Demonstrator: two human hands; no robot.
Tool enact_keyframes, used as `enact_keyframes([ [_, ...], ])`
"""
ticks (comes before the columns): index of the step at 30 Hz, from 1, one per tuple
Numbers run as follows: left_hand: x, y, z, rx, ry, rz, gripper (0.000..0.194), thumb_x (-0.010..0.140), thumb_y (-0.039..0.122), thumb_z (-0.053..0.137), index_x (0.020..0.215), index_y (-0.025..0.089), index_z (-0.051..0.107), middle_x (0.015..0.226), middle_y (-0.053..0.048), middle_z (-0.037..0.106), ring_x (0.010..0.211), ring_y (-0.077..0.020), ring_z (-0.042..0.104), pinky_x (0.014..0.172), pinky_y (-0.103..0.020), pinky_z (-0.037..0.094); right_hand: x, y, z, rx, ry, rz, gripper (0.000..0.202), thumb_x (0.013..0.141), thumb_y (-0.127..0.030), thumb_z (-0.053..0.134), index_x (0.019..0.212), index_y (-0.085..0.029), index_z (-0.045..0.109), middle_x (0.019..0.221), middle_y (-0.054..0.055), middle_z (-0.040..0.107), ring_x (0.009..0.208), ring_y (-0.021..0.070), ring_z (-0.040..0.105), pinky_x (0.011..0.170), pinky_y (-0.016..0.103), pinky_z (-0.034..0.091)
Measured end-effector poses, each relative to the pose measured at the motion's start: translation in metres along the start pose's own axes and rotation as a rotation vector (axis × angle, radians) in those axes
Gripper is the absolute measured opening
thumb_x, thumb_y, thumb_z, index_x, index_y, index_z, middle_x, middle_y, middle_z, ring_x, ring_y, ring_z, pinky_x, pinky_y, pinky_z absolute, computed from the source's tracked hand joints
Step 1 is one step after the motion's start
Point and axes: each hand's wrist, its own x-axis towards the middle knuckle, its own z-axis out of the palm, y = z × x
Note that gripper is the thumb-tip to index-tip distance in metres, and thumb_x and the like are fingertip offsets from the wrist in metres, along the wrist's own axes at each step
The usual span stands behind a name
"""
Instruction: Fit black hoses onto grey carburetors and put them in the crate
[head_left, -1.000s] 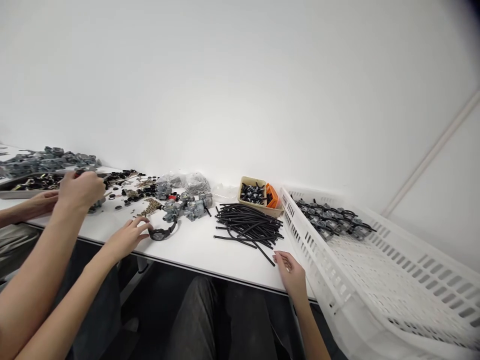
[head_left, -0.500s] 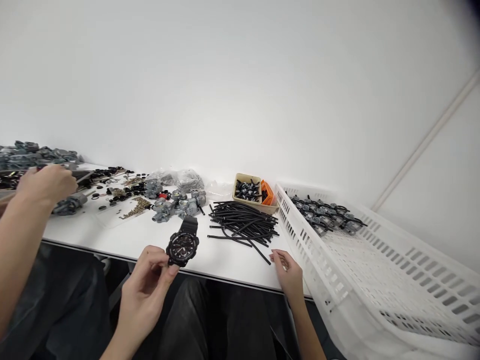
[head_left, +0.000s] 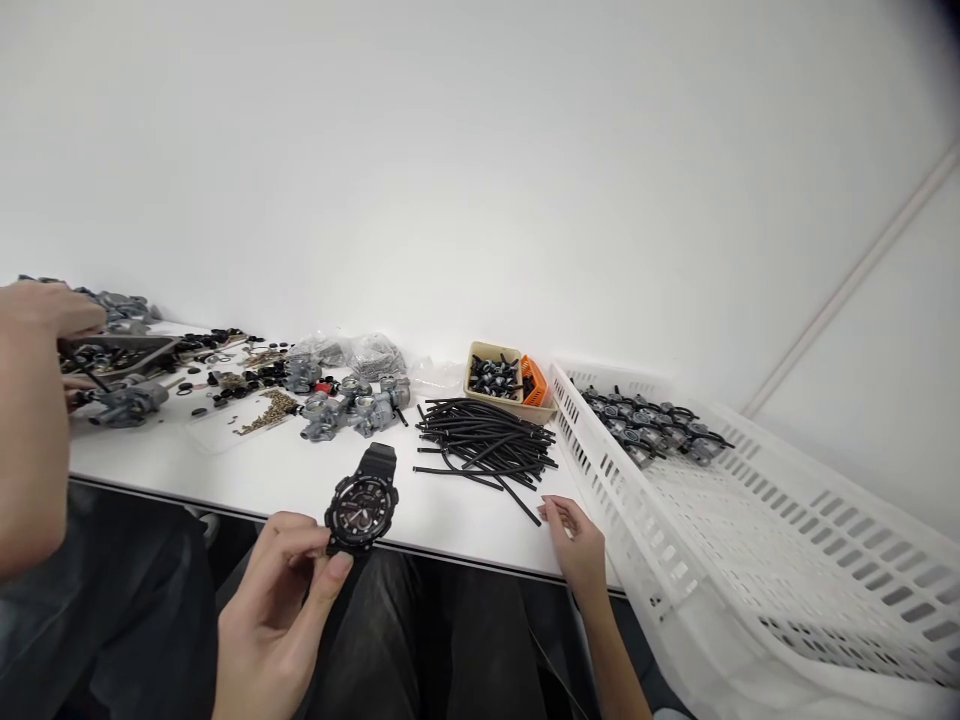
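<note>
My left hand [head_left: 281,610] pinches a black wristwatch [head_left: 362,508] by its strap between thumb and fingertips. The watch is held up in front of the table's near edge, its dial turned towards me. My right hand [head_left: 576,545] rests at the table's edge, fingers loosely bent and holding nothing I can see. Its fingertips are close beside the end of one black rubber tube, at the near side of a pile of such tubes [head_left: 484,440]. Left of the pile stand several grey metal carburetors [head_left: 360,408].
A white perforated crate [head_left: 675,540] with carburetors [head_left: 652,425] stands right. Behind the tubes are a beige tray [head_left: 493,350] of small black parts and an orange basket [head_left: 534,382]. Brass pieces [head_left: 271,410] lie left. A co-worker's arm [head_left: 30,420] reaches in beside another carburetor [head_left: 124,402].
My left hand and the watch have moved slightly down and towards me, and the dial has turned a little. The co-worker's arm has shifted left. My right hand has barely moved.
</note>
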Motion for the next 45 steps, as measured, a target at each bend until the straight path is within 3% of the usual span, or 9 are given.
enact_keyframes([
  [11, 0.003, -0.014, -0.013, 0.173, 0.0, 0.078, 0.005, 0.082, 0.026, 0.059, 0.087, 0.026, 0.057, 0.086, -0.002, 0.045, 0.072, -0.0152, 0.048, 0.06, -0.026, 0.042, -0.001, 0.002, -0.001, -0.022, 0.002, 0.0, 0.031, 0.084, -0.043, 0.054, 0.089, -0.015, 0.067, 0.081, 0.011, 0.073, 0.078, 0.0237, 0.07, 0.074, 0.034, 0.056],
  [16, 0.035, -0.073, -0.046, 0.495, -0.215, 0.174, 0.019, 0.083, 0.038, 0.055, 0.095, 0.025, 0.062, 0.09, -0.004, 0.047, 0.068, -0.016, 0.054, 0.067, -0.031, 0.046, -0.001, 0.002, -0.001, -0.026, 0.012, -0.012, 0.03, 0.084, -0.042, 0.054, 0.088, -0.015, 0.067, 0.08, 0.012, 0.073, 0.077, 0.0239, 0.069, 0.073, 0.035, 0.056],
  [21, 0.064, -0.156, -0.081, 0.631, -0.436, 0.01, 0.035, 0.084, 0.05, 0.046, 0.098, 0.022, 0.062, 0.096, -0.006, 0.05, 0.068, -0.0177, 0.059, 0.068, -0.034, 0.051, -0.001, 0.003, -0.001, -0.025, 0.018, -0.015, 0.03, 0.084, -0.042, 0.054, 0.088, -0.015, 0.067, 0.081, 0.011, 0.073, 0.077, 0.0237, 0.07, 0.071, 0.034, 0.056],
  [25, 0.077, -0.179, -0.093, 0.685, -0.399, -0.061, 0.043, 0.084, 0.054, 0.041, 0.104, 0.021, 0.06, 0.1, -0.008, 0.049, 0.079, -0.0209, 0.062, 0.075, -0.035, 0.052, -0.002, 0.003, -0.001, -0.022, 0.015, -0.02, 0.03, 0.084, -0.042, 0.053, 0.088, -0.015, 0.066, 0.08, 0.011, 0.072, 0.077, 0.0234, 0.069, 0.072, 0.033, 0.056],
  [28, 0.087, -0.164, -0.087, 0.777, -0.324, -0.065, 0.048, 0.085, 0.053, 0.038, 0.117, 0.021, 0.053, 0.105, -0.009, 0.048, 0.081, -0.0207, 0.061, 0.077, -0.036, 0.051, -0.002, 0.001, -0.001, -0.037, 0.006, -0.013, 0.029, 0.085, -0.041, 0.053, 0.088, -0.015, 0.066, 0.08, 0.01, 0.072, 0.077, 0.0232, 0.069, 0.074, 0.033, 0.055],
  [32, 0.112, -0.146, -0.063, 0.919, -0.3, -0.23, 0.046, 0.084, 0.056, 0.036, 0.104, 0.021, 0.058, 0.106, -0.009, 0.059, 0.077, -0.0232, 0.062, 0.065, -0.034, 0.048, -0.002, 0.0, -0.001, -0.041, -0.001, -0.005, 0.029, 0.085, -0.041, 0.053, 0.087, -0.015, 0.066, 0.08, 0.01, 0.072, 0.077, 0.0229, 0.069, 0.072, 0.032, 0.055],
  [37, 0.156, -0.17, -0.031, 1.145, -0.559, -0.498, 0.046, 0.077, 0.055, 0.045, 0.084, 0.015, 0.065, 0.094, -0.018, 0.068, 0.089, -0.0368, 0.062, 0.068, -0.043, 0.046, -0.001, 0.001, -0.001, -0.042, 0.005, -0.009, 0.029, 0.084, -0.04, 0.053, 0.088, -0.015, 0.066, 0.079, 0.01, 0.072, 0.075, 0.0221, 0.069, 0.072, 0.031, 0.054],
  [41, 0.171, -0.19, -0.019, 1.252, -0.641, -0.43, 0.036, 0.076, 0.043, 0.05, 0.079, 0.012, 0.067, 0.094, -0.023, 0.067, 0.086, -0.0382, 0.063, 0.069, -0.045, 0.046, -0.001, 0.002, 0.0, -0.043, 0.011, -0.006, 0.029, 0.084, -0.041, 0.052, 0.086, -0.015, 0.066, 0.078, 0.01, 0.072, 0.074, 0.0217, 0.069, 0.069, 0.03, 0.054],
  [45, 0.175, -0.182, -0.01, 1.294, -0.588, -0.281, 0.033, 0.079, 0.032, 0.046, 0.088, 0.009, 0.067, 0.107, -0.026, 0.061, 0.101, -0.0411, 0.057, 0.08, -0.047, 0.042, -0.001, 0.001, 0.001, -0.039, 0.002, -0.001, 0.029, 0.084, -0.042, 0.052, 0.085, -0.016, 0.065, 0.076, 0.009, 0.072, 0.073, 0.0214, 0.069, 0.07, 0.029, 0.053],
])
